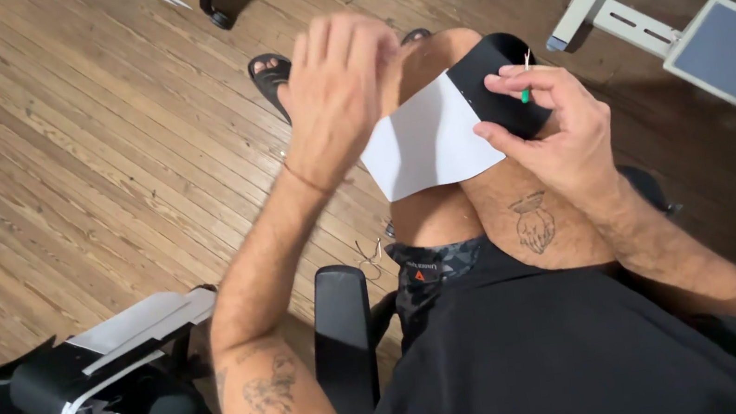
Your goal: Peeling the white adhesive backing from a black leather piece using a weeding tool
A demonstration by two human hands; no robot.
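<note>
The black fabric of the person's shirt (536,355) fills the bottom of the view, with the black padded chair armrest (343,332) just left of it. Above, a sheet that is white on one half and black on the other (456,121) lies draped over the raised bare knee, which serves as a firm rest for it. The right hand (554,123) pinches a thin needle-like tool with a green tip (525,80) between thumb and forefinger, its tip standing at the black part, while the other fingers curl under the sheet's edge to steady it. The left hand (339,89) hovers over the sheet's upper left, fingers loosely curled together; whether they grip anything I cannot tell. Folded black-and-white sheets (115,355) lie stacked at lower left, within reach
</note>
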